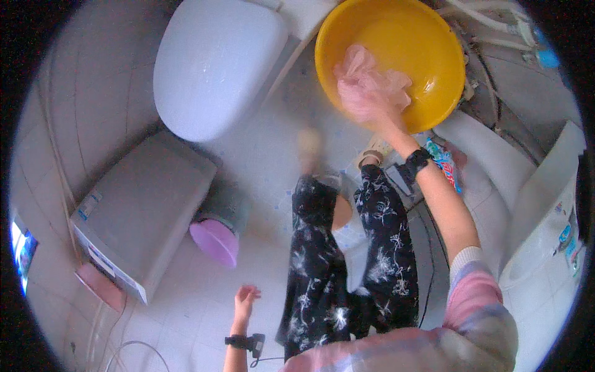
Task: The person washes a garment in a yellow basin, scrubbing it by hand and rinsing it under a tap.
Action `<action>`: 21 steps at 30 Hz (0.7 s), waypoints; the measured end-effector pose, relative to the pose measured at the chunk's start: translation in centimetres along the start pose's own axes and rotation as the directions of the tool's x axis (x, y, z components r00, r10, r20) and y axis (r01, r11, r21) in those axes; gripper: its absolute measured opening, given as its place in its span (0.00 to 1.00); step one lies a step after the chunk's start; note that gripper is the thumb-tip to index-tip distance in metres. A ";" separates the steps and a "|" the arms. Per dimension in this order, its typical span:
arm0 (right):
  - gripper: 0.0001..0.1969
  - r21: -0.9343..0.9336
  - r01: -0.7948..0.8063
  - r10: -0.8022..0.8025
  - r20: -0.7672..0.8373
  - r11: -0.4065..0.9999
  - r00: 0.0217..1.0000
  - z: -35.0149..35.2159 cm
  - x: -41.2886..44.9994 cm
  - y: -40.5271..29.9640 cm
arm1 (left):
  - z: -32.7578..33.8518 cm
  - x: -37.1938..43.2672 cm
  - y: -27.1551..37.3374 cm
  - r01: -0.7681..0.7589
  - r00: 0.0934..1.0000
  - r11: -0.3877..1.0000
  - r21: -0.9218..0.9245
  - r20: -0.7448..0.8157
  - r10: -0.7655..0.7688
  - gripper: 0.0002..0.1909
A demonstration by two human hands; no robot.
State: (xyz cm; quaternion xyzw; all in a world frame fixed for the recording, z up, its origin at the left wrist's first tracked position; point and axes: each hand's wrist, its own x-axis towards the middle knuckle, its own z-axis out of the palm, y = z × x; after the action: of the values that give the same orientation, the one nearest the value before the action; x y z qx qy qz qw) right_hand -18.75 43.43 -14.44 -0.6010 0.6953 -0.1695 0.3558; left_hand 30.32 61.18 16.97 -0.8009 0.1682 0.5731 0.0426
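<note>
My right hand (369, 107) reaches over the near rim of a large yellow plastic basin (418, 56). It grips a crumpled pink piece of thin material (395, 83), cloth or plastic film. Part of the hand blends in with the pink folds. Low in the view, my left hand (245, 297) is held out left of my legs, fingers loosely bent and nothing in it. Both wrists wear black straps with small devices.
A toilet with its white lid (218, 69) down stands at upper left. Below it is a grey washing machine (153, 195), beside a lilac plastic basin (216, 242). Hoses (492, 42) run along the right wall. A colourful packet (444, 162) lies near my right forearm.
</note>
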 end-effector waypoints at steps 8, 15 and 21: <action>0.31 -0.056 0.150 -0.152 -0.025 0.987 0.988 -4.7 -1.4 -3.3 | 0.3 -1.1 1.1 -0.082 0.997 0.997 -0.010 -0.010 0.082 0.07; 0.37 0.481 -0.622 0.781 -0.470 0.618 0.412 -13.2 -2.9 1.7 | 8.1 11.6 9.1 -0.381 0.918 0.913 0.147 0.178 0.354 0.09; 0.28 0.581 -0.491 0.733 -0.306 0.650 0.608 -8.2 -3.9 14.4 | 23.5 24.9 24.6 -0.657 0.721 0.747 0.102 0.375 0.583 0.20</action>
State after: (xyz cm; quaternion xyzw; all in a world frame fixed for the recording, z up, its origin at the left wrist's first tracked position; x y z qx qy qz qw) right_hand -34.69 48.78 -17.16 -0.1507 0.8724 -0.3397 0.3176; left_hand 8.35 38.67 -11.19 -0.5832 0.4831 0.6522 -0.0348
